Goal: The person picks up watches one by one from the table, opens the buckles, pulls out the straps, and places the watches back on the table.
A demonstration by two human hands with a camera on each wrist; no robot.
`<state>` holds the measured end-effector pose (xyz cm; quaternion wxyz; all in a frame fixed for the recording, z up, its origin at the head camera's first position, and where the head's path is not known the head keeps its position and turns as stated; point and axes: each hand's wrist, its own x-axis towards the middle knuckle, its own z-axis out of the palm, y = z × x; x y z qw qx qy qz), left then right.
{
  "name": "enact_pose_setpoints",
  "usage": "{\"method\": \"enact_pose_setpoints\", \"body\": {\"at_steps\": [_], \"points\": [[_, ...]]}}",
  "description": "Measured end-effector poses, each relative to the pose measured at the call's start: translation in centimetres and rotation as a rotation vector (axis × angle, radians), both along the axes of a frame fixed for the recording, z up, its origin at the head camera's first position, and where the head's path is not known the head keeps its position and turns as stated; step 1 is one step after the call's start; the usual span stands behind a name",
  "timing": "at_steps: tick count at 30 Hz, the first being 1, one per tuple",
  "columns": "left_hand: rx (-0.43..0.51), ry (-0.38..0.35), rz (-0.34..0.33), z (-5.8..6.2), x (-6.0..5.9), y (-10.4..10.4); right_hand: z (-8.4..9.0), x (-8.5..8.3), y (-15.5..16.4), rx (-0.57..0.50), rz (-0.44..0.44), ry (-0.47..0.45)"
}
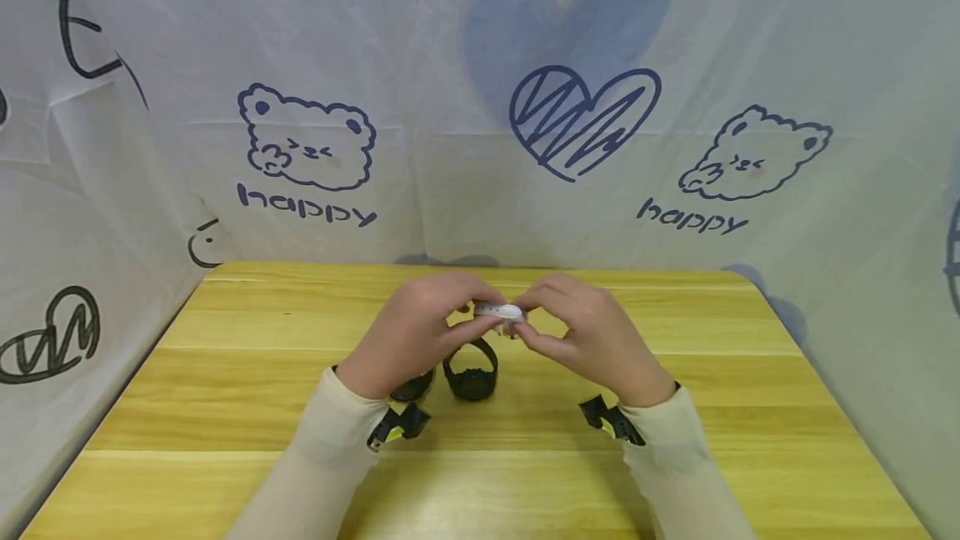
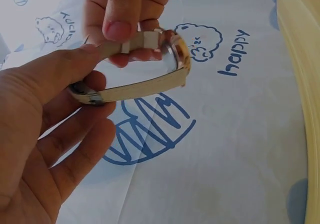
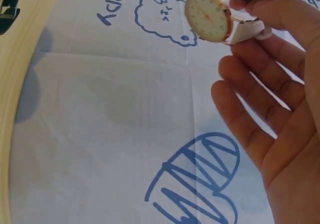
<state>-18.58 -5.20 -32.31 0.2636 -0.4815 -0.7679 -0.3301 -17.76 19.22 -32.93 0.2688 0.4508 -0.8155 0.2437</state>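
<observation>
Between both hands, above the table, is a wristwatch (image 3: 207, 16) with a round pale dial, a gold-coloured case and a whitish strap (image 2: 145, 85). My left hand (image 1: 420, 327) pinches the strap near its buckle (image 2: 90, 96). With thumb and fingers, my right hand (image 1: 592, 336) pinches the strap's other part, close to the case. The strap forms a loop, its ends meeting at the left fingers; whether it is fastened I cannot tell. Below the hands, a black watch (image 1: 471, 382) stands on the table. Another black watch (image 1: 411, 388) is partly hidden under the left wrist.
The wooden table (image 1: 480, 473) reaches to a white cloth backdrop (image 1: 442, 48) printed with hearts and bear faces. Black devices with yellow marks (image 1: 401, 425) are strapped at both wrists, beside the cream sleeves (image 1: 682, 457).
</observation>
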Motion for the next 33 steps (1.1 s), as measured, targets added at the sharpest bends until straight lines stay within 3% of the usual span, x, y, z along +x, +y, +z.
{"method": "enact_pose_setpoints", "body": {"at_steps": [10, 17, 23, 33], "points": [[0.016, -0.012, -0.003, 0.34, 0.19, 0.07, -0.07, 0.05, -0.05, -0.037, 0.009, -0.012], [0.005, -0.058, 0.059, 0.18, -0.08, -0.25, 0.02, -0.05, 0.01, -0.105, 0.021, -0.036], [-0.009, -0.003, 0.088, 0.2, 0.12, -0.12, -0.02, 0.1, -0.21, -0.06, -0.02, -0.048], [-0.042, 0.087, 0.116, 0.32, 0.47, 0.42, 0.01, 0.22, -0.65, -0.079, 0.027, 0.009]]}}
